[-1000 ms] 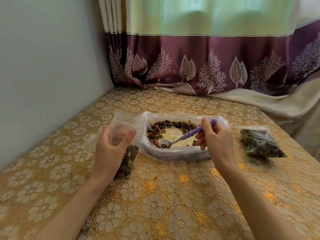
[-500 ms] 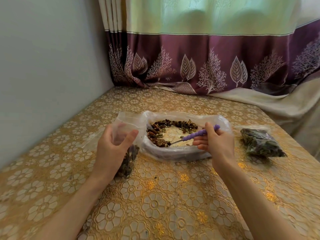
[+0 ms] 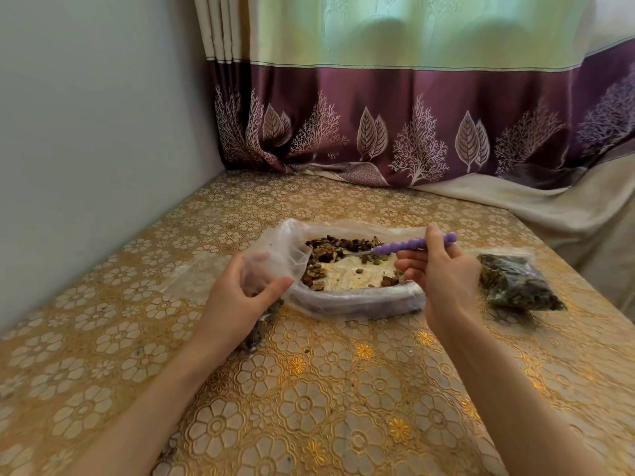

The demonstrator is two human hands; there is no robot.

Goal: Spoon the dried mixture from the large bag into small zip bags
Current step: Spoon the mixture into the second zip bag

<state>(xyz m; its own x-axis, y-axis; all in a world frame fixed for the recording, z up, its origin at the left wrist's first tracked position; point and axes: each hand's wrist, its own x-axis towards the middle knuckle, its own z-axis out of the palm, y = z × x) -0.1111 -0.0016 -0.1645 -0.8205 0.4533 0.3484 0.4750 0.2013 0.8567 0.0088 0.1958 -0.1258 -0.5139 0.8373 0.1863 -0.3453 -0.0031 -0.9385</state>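
Note:
The large clear bag (image 3: 357,304) lies open on the table with its rim rolled down, dried brown mixture (image 3: 330,252) spread around its inside. My right hand (image 3: 439,273) grips the purple beaded handle of a spoon (image 3: 409,244), whose metal bowl is down among the mixture at the bag's far side. My left hand (image 3: 240,297) holds a small clear zip bag (image 3: 275,252) by its mouth, just left of the large bag; dark mixture shows in its lower part (image 3: 261,328) below my hand.
A filled small zip bag (image 3: 515,286) lies on the table to the right of my right hand. The gold flower-patterned tablecloth (image 3: 326,389) covers the table. A grey wall stands at the left and a purple curtain (image 3: 412,125) hangs behind.
My right hand lifted and swung the spoon from the near middle of the large bag to its far side. The small bag's mouth in my left hand moved closer to the large bag.

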